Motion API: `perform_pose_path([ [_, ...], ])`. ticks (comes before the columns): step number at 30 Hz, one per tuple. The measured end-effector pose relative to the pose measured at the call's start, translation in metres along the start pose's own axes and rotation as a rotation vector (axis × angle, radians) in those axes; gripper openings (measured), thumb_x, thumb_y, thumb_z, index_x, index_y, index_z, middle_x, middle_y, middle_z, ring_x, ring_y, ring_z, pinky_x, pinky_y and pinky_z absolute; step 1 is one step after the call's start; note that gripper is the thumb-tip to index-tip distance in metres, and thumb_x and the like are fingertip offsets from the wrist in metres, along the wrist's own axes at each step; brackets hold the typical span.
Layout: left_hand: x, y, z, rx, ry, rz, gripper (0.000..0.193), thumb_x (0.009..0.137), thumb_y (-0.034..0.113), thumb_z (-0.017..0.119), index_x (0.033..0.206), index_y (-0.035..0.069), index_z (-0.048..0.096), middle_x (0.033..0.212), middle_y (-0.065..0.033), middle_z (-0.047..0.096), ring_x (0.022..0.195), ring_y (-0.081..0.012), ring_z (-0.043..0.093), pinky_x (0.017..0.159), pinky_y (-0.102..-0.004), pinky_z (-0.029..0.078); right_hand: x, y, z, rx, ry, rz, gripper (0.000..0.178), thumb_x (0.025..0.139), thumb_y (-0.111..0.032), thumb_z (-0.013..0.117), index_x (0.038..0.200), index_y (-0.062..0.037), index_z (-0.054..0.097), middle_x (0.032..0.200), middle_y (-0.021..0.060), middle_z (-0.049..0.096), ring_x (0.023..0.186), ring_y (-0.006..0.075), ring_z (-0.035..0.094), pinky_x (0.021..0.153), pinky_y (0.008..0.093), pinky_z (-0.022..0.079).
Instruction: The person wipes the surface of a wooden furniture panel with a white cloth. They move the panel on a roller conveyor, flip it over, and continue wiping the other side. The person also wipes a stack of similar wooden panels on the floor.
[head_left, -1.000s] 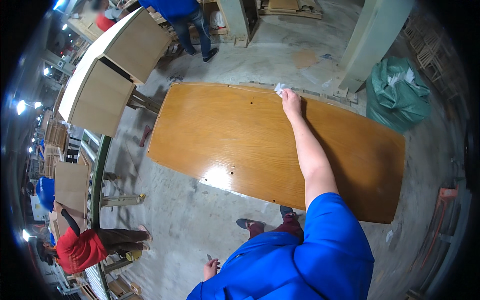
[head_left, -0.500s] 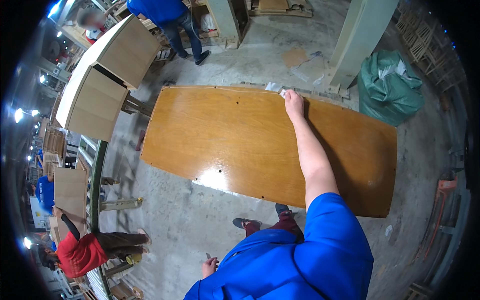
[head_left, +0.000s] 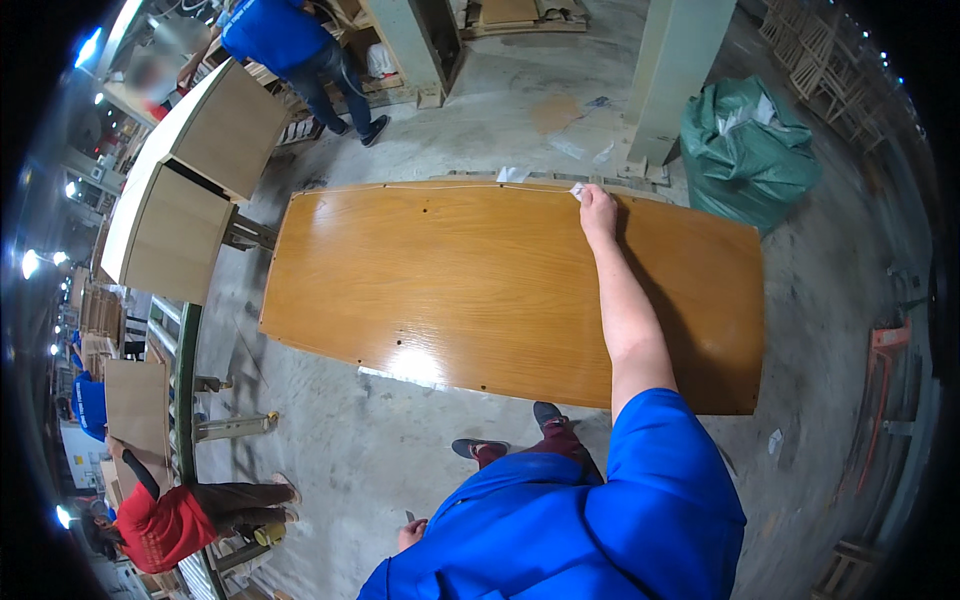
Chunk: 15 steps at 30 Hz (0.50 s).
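A long, glossy orange-brown wooden panel (head_left: 480,290) lies in front of me, with small dark holes near its edges. My right hand (head_left: 598,213) reaches across it to the far edge, its fingers closed on a small crumpled white piece (head_left: 577,191), cloth or paper. From there a thin pale line (head_left: 440,186) runs leftward along that edge; I cannot tell whether it is strip or cord. Low beside my body, my left hand (head_left: 411,536) is partly hidden by my blue shirt. A small grey, blade-like thing (head_left: 409,516) sticks up from its closed fingers.
A stuffed green sack (head_left: 745,155) stands by a pale pillar (head_left: 672,90) beyond the panel's right end. Pale wooden cabinets (head_left: 175,230) stand at left near a green-framed roller conveyor (head_left: 186,390). One person in red (head_left: 160,525) and others in blue work there.
My right hand has slid rightward along the panel's far edge with the white piece. My view has shifted, so the panel sits further left. My left hand shows less.
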<state>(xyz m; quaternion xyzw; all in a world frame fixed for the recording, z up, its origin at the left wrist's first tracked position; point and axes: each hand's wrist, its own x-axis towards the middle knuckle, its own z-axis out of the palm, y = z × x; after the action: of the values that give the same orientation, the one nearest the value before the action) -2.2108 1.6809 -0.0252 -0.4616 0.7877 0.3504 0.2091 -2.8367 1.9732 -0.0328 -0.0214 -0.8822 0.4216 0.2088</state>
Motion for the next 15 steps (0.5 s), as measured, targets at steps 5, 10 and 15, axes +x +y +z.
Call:
perform_pose_path([
  [5, -0.004, 0.011, 0.007, -0.024, -0.008, 0.016, 0.025, 0.081, 0.021, 0.056, 0.097, 0.005, 0.068, 0.086, -0.0156, 0.067, 0.083, -0.0225, 0.065, 0.074, -0.0329, 0.049, 0.009, 0.038, -0.050, -0.046, 0.051, 0.031, 0.021, 0.085, -0.019, 0.052, 0.096, -0.0041, 0.062, 0.091, 0.0181, 0.063, 0.087, 0.0346, 0.060, 0.076, 0.0411, 0.047],
  [10, -0.011, 0.024, 0.015, -0.039, -0.006, 0.043, 0.026, 0.081, 0.021, 0.056, 0.099, 0.005, 0.067, 0.086, -0.0153, 0.067, 0.082, -0.0225, 0.065, 0.074, -0.0327, 0.049, 0.012, 0.062, -0.081, -0.098, 0.072, 0.086, 0.022, 0.085, -0.020, 0.052, 0.095, -0.0032, 0.062, 0.091, 0.0185, 0.063, 0.087, 0.0348, 0.060, 0.076, 0.0417, 0.046],
  [15, -0.007, 0.036, 0.021, -0.061, -0.050, 0.015, 0.026, 0.081, 0.021, 0.056, 0.098, 0.005, 0.067, 0.086, -0.0141, 0.068, 0.081, -0.0214, 0.065, 0.073, -0.0320, 0.049, 0.015, 0.076, -0.093, -0.099, 0.112, 0.027, 0.017, 0.085, -0.018, 0.052, 0.089, -0.0032, 0.060, 0.086, 0.0182, 0.062, 0.084, 0.0363, 0.058, 0.074, 0.0442, 0.046],
])
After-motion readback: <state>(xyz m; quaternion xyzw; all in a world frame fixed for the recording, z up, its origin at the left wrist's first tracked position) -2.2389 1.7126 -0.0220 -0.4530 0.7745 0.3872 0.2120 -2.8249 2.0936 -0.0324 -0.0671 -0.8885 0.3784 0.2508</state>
